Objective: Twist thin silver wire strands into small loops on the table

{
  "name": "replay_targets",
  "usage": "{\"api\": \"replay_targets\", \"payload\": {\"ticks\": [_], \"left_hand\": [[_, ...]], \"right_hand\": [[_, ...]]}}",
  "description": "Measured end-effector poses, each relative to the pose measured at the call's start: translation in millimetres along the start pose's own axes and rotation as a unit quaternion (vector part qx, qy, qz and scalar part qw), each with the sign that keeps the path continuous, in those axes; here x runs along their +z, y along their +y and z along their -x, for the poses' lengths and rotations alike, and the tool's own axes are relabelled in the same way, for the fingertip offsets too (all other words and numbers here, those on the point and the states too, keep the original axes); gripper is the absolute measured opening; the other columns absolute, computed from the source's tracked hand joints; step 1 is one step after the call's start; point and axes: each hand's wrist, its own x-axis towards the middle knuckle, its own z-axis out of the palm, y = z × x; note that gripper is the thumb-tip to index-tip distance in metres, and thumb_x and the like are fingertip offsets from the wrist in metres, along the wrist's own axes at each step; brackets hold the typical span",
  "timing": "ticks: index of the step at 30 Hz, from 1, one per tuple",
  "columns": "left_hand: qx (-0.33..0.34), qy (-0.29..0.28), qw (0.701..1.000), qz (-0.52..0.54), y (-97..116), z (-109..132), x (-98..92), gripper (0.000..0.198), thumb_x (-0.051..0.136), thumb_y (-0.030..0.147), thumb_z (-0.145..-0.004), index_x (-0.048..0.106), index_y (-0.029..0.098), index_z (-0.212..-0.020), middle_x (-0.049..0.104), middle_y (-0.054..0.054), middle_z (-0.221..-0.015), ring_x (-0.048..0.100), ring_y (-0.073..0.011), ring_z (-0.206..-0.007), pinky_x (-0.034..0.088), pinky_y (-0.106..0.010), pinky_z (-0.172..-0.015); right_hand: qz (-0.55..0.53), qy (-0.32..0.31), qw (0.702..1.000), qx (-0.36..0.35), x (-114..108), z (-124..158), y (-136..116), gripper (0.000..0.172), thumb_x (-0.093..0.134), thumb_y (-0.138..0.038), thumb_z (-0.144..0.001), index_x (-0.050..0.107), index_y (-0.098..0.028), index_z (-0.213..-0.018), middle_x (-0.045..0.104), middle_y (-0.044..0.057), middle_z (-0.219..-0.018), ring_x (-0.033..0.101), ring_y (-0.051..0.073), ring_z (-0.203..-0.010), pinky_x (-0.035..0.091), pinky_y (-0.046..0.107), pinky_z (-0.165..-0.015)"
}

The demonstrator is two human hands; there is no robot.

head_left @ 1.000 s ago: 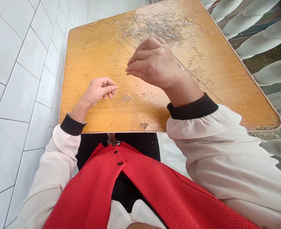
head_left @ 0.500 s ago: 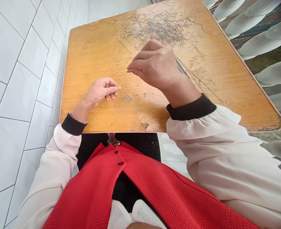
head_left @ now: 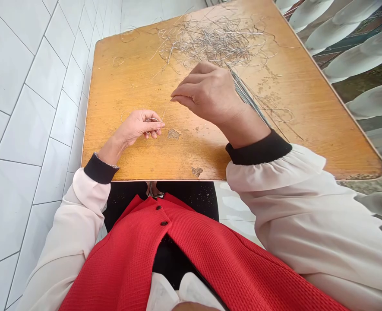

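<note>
Head view, looking down over the person's lap: a wood-toned counter point(head_left: 113, 95) lies beneath two bare hands. The left grip point(head_left: 139, 127) is nearly closed, its thumb pressed against the curled fingers, pinching a thin wire strand point(head_left: 165, 110). Part of the strand curves in a small loop around those fingers. The right grip point(head_left: 210, 93), higher and farther from the body, is closed to a fine pinch, its fingertips together on the strand's upper end. The strand slants up from the left grip to the right grip, spanning the short gap between them.

Just beyond the right grip spreads a loose tangle of grey wires point(head_left: 216, 41). A bundle of straight dark wires point(head_left: 247, 96) lies to its right, running partly behind the wrist. Farther beyond the left grip is a small wire ring point(head_left: 118, 61). Close to the left grip's fingertips, on the right, the surface has a chipped patch point(head_left: 173, 134). A white tiled wall point(head_left: 25, 125) stands left of the left grip; pale balusters point(head_left: 355, 60) stand well to the right of the right grip.
</note>
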Motion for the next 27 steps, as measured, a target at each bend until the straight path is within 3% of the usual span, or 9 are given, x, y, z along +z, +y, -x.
{"api": "replay_targets", "payload": {"ticks": [3, 8, 15, 21, 27], "left_hand": [[0.009, 0.016, 1.0, 0.006, 2.2, 0.3, 1.7, 0.024, 0.083, 0.015, -0.086, 0.064, 0.015, -0.071, 0.069, 0.001, -0.06, 0.06, -0.0045, -0.051, 0.038, -0.017, -0.049], [0.009, 0.01, 1.0, 0.014, 3.7, 0.1, 0.8, 0.022, 0.08, 0.012, -0.088, 0.064, 0.013, -0.074, 0.068, 0.003, -0.061, 0.059, -0.0027, -0.049, 0.038, -0.015, -0.049], [0.02, 0.0, 0.999, 0.037, 1.7, 1.0, -4.3, 0.015, 0.078, 0.013, -0.09, 0.068, 0.012, -0.079, 0.071, 0.002, -0.067, 0.061, -0.0034, -0.054, 0.04, -0.017, -0.051], [0.031, 0.012, 0.999, 0.038, 3.1, 2.3, -3.4, 0.015, 0.075, 0.01, -0.091, 0.068, 0.012, -0.079, 0.069, 0.003, -0.066, 0.059, -0.0026, -0.054, 0.039, -0.016, -0.052], [0.026, 0.038, 0.999, 0.022, 5.6, 3.3, -0.9, 0.019, 0.081, 0.02, -0.089, 0.067, 0.014, -0.077, 0.071, 0.002, -0.069, 0.059, -0.0031, -0.057, 0.04, -0.017, -0.056]], "right_hand": [[0.166, -0.005, 0.985, -0.044, -2.1, 0.7, -5.8, 0.034, 0.054, -0.051, -0.101, 0.077, -0.033, -0.083, 0.077, 0.009, -0.094, 0.057, 0.031, -0.098, 0.042, 0.047, -0.096], [0.128, 0.002, 0.992, -0.01, -2.9, 1.4, -6.6, 0.028, 0.057, -0.059, -0.098, 0.079, -0.047, -0.085, 0.079, 0.002, -0.092, 0.061, 0.036, -0.107, 0.047, 0.051, -0.089], [0.106, 0.005, 0.994, 0.0, -3.5, 2.0, -9.6, 0.025, 0.06, -0.053, -0.096, 0.078, -0.044, -0.08, 0.08, 0.004, -0.093, 0.062, 0.038, -0.108, 0.045, 0.053, -0.082], [0.124, 0.008, 0.992, 0.021, 0.8, 2.9, -7.3, 0.03, 0.053, -0.053, -0.099, 0.081, -0.043, -0.091, 0.082, 0.004, -0.102, 0.064, 0.038, -0.11, 0.046, 0.052, -0.082], [0.132, 0.023, 0.99, 0.046, 2.5, 2.8, -7.5, 0.03, 0.053, -0.052, -0.099, 0.082, -0.043, -0.097, 0.082, 0.004, -0.103, 0.066, 0.038, -0.111, 0.048, 0.051, -0.078]]}}
